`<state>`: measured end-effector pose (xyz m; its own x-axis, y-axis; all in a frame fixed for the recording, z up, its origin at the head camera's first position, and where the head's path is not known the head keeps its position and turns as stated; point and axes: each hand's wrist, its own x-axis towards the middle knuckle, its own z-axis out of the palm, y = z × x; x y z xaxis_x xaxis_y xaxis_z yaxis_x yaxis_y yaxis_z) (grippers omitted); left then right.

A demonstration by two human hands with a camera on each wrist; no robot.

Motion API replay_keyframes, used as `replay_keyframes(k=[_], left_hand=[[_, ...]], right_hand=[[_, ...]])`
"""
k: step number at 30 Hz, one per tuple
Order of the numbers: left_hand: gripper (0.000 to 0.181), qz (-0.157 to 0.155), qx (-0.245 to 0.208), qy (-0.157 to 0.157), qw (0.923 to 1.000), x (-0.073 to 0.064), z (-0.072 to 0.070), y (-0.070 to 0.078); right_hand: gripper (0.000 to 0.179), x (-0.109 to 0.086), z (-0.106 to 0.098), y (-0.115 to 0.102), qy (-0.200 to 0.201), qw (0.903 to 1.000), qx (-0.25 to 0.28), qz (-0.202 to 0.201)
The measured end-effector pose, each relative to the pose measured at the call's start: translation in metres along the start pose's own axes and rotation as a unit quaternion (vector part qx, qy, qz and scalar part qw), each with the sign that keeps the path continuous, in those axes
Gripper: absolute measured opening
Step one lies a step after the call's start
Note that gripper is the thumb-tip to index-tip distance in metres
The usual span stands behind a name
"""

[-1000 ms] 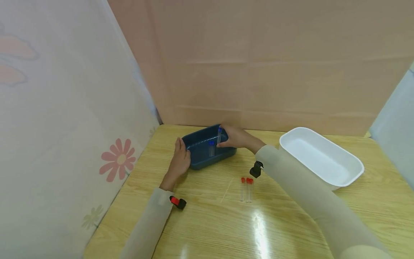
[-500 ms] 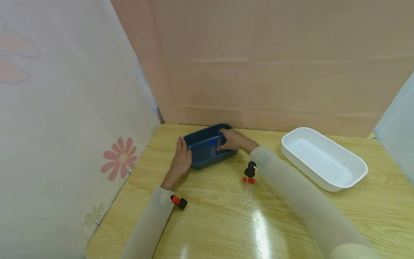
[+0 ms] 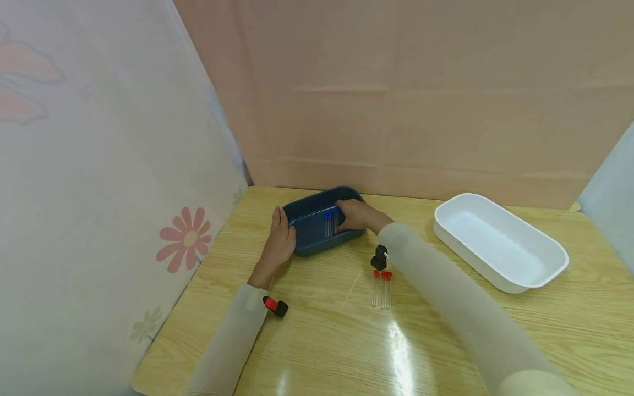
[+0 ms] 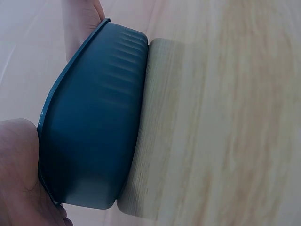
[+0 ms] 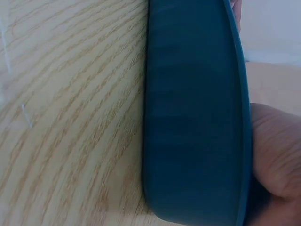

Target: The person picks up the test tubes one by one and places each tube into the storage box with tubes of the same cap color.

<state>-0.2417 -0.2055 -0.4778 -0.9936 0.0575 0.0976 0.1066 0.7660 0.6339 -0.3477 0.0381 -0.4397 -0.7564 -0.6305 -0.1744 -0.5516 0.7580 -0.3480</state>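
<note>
A dark blue tray (image 3: 307, 240) rests on the wooden table, its long side wall (image 4: 96, 108) filling much of the left wrist view. My left hand (image 3: 278, 246) grips the tray's left end, with the thumb at the rim. Over the right end reaches my right hand (image 3: 358, 214), its thumb and fingers pinching a clear tube with a blue cap (image 3: 337, 212) low inside the tray. Beside it in the tray stand other blue-capped tubes (image 3: 328, 225), close together and upright. In the right wrist view the tray wall (image 5: 195, 113) hides the tubes and the fingertips.
Several red-capped clear tubes (image 3: 382, 291) lie on the table in front of the tray, just below the right wrist camera (image 3: 380, 257). To the right is a white tray (image 3: 500, 245). A peach sheet (image 3: 396, 110) hangs behind the table, and a flowered sheet (image 3: 109, 165) borders the left.
My right hand has lowered the blue-capped tube into the tray, beside the other blue-capped tubes. The right forearm has shifted left, and the left hand keeps its grip on the tray.
</note>
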Motion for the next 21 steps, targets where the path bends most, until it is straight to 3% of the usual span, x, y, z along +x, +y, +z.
replay_keyframes(k=[21], left_hand=[[0.065, 0.0, -0.003, -0.008, 1.0, -0.0024, -0.0026, -0.0005]], right_hand=[[0.079, 0.0072, 0.0079, -0.0063, -0.04, 0.9988, 0.003, 0.03]])
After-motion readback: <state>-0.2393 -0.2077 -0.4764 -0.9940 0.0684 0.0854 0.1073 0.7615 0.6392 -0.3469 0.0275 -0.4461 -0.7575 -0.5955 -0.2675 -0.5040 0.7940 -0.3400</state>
